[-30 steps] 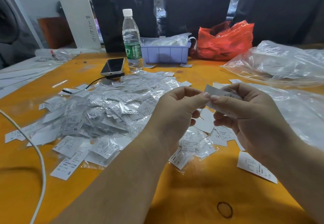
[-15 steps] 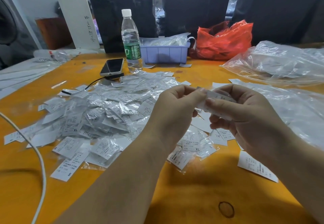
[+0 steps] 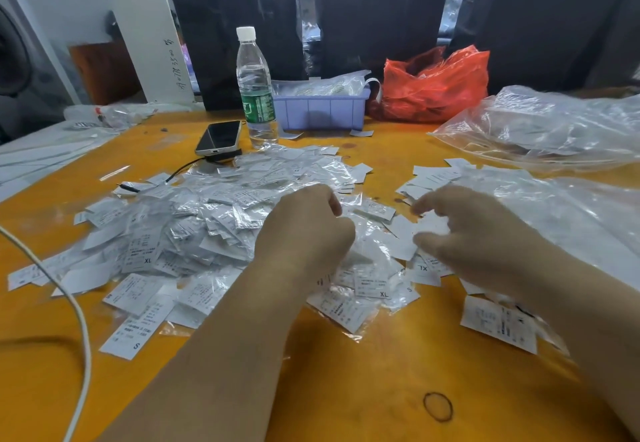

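Labels [image 3: 194,234], white paper slips sealed in clear sleeves, lie heaped across the middle of the orange table [image 3: 346,389]. Several show size marks: XL, S. The heap runs from the near left edge back toward the water bottle [image 3: 255,95].

Left hand [image 3: 304,234] is low over the right flank of the heap, back of the hand up and fingers curled under. The view is blurred and the fingertips are hidden, so what they grip, if anything, cannot be told.

Right hand [image 3: 474,241] is just beside it, apart from the left, over a thinner scatter of slips. Its fingers are loosely curled, with thumb and forefinger parted. Whether the tips touch paper cannot be told.

One single label [image 3: 498,324] lies flat near the right forearm.

Surroundings:
- A phone [image 3: 219,137] lies face up just left of the bottle, with a black cable [image 3: 180,173] running from it.
- A lilac bin [image 3: 322,109] sits behind the heap, with a red bag [image 3: 436,85] to its right.
- Crumpled clear plastic bags [image 3: 540,126] are at far right.
- A white cable [image 3: 81,320] curves along the near left.
- A dark ring mark [image 3: 438,406] is on the near tabletop.
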